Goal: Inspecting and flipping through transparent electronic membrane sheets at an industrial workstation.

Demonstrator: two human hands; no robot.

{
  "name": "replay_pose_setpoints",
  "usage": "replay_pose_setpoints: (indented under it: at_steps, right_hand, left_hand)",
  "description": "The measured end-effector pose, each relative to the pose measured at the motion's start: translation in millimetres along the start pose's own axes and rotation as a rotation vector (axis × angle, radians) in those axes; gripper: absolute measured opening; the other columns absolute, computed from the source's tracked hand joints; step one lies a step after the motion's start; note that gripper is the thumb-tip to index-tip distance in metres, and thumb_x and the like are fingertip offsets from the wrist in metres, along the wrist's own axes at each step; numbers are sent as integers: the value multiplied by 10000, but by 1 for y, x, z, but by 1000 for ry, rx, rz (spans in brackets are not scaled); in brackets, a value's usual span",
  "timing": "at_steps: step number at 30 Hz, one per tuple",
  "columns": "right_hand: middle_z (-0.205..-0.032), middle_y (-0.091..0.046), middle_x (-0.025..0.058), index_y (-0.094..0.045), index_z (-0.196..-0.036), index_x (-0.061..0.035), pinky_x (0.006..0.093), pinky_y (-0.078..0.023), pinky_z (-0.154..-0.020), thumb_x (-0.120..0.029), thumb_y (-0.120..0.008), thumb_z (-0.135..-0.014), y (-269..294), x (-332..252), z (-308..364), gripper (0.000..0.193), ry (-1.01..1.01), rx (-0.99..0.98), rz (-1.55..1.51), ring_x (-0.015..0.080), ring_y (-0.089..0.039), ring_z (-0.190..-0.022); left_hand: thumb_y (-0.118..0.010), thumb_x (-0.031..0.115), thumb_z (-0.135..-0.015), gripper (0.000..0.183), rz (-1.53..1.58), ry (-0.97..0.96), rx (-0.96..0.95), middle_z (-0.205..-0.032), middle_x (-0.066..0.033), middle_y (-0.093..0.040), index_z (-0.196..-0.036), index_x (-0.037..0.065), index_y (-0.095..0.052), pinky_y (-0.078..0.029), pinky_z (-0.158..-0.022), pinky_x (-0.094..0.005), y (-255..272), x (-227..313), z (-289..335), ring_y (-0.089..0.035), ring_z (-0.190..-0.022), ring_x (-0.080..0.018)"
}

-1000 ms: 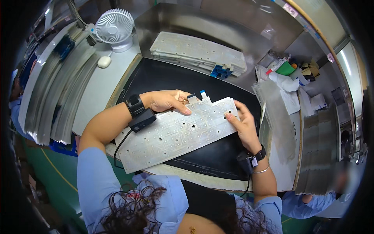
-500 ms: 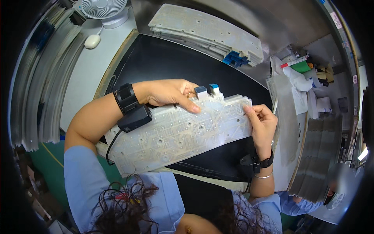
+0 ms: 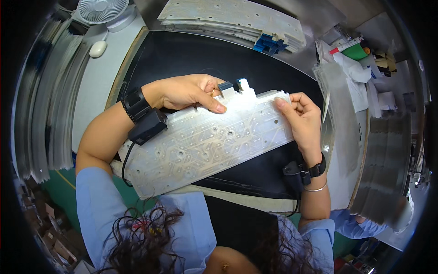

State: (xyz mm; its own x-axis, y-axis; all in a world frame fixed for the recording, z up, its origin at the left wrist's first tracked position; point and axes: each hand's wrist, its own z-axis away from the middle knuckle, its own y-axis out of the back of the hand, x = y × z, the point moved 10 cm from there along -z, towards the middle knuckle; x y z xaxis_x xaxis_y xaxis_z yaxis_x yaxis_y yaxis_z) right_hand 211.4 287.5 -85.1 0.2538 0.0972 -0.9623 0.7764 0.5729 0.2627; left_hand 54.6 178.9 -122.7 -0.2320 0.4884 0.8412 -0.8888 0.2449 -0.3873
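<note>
Both hands hold a stack of translucent membrane circuit sheets (image 3: pixel 196 146), printed with fine traces and pierced with small holes. It lies tilted, its left end low near my body and its right end higher. My left hand (image 3: pixel 194 93) grips the far edge, thumb on top and fingers mostly hidden behind. Beside that thumb stick up connector tails with dark blue tips (image 3: pixel 225 86). At the right end, my right hand (image 3: pixel 301 118) pinches the corner between thumb and curled fingers. Black devices are strapped to both wrists.
Beneath the sheets is a black work surface (image 3: pixel 178 55). Beyond it sits another sheet stack (image 3: pixel 232 16) with blue tails (image 3: pixel 269 44). Sheet piles (image 3: pixel 54 105) stand left, near a fan (image 3: pixel 102 10) and white mouse (image 3: pixel 97 49). More sheets (image 3: pixel 340 114) lie right; a co-worker's sleeve (image 3: pixel 353 223) shows below.
The whole view has shifted, so the surroundings, hands and sheets appear higher in the picture. Light now glares on the sheets near the tails. Both hands keep their hold.
</note>
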Motion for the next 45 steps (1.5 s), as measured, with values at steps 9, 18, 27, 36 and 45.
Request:
replay_pose_setpoints:
  at_steps: [9,18,27,36,45]
  right_hand:
    - [-1034,-576,172,-462,-1252,-12,387,-472,-779,-492,-752,-671,-41,-64,-7,808,474,166,779,311,-571,-912]
    - [-1006,-650,175,-621,-1073,51,311,-471,-772,-134,-670,-821,-8,-59,38,316,478,119,756,255,-612,-899]
    - [-704,-634,16,-650,-894,36,155,-399,-562,-109,-691,-843,9,-11,16,159,69,-12,48,21,-531,-616]
    - [-772,-646,19,-655,-935,46,158,-423,-592,-56,-658,-856,12,-2,12,129,15,-75,-14,26,-552,-670]
    - [-731,-633,5,-651,-901,39,150,-395,-565,-66,-666,-849,15,3,12,118,-54,-99,-37,17,-531,-633]
  left_hand:
    - [-713,40,-777,614,14,-17,-8,-966,-94,-657,-1311,-11,-415,-505,-765,-228,7,-10,-4,-638,-868,-110]
    - [-733,57,-764,573,72,10,-69,-1018,-104,-644,-1252,-29,-444,-511,-794,-237,-3,-7,-1,-634,-904,-118]
    - [-729,58,-772,586,60,-12,-68,-1051,-115,-643,-1263,-32,-423,-501,-815,-233,1,-8,-2,-630,-924,-106]
    - [-725,60,-779,555,76,-19,-87,-1107,-90,-621,-1252,-19,-447,-468,-865,-221,-3,-7,0,-592,-992,-92]
    - [-725,50,-777,562,60,-41,-87,-1139,-96,-611,-1264,-10,-451,-455,-901,-227,-5,-3,1,-574,-1035,-106]
